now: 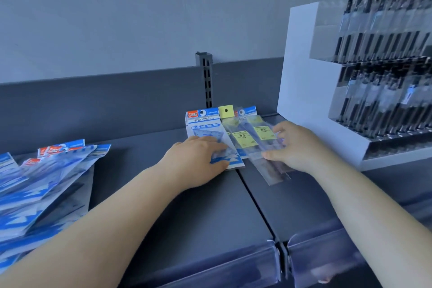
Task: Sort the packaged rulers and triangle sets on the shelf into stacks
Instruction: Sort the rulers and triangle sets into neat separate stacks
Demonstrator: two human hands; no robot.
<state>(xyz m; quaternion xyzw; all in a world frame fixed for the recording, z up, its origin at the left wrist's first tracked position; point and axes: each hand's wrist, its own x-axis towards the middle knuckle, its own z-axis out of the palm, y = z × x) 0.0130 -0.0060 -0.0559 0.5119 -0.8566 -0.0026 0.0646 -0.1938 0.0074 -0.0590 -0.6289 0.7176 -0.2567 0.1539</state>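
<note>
I am holding the rulers [261, 145], clear sleeves with yellow labels, in my right hand [297, 147]: my thumb is pressing along their near edge and my fingers are curling over their far right side. They are lying slanted, their yellow tops pointing far and left, their clear tails sticking out toward me past my thumb. Their far ends are overlapping a triangle set [246, 112] with a blue header, mostly hidden under them.

Just left of the rulers, touching them, a stack of triangle sets [203, 121] is lying flat on the shelf [191, 213], right by the seam between two shelf panels. My left hand [198, 159] is resting on the near half of that stack, fingers fairly straight and spread, pressing down rather than gripping.

Well apart, at the far left edge of the shelf, a loose pile [44, 180] of blue-and-white packets is fanning out untidily, corners pointing different ways.

To the right, just beyond my right hand, a white display stand [304, 77] is holding rows of dark pens [383, 58] in clear tiers. Behind everything, a slotted upright [207, 79] is rising from the shelf's grey back panel.
</note>
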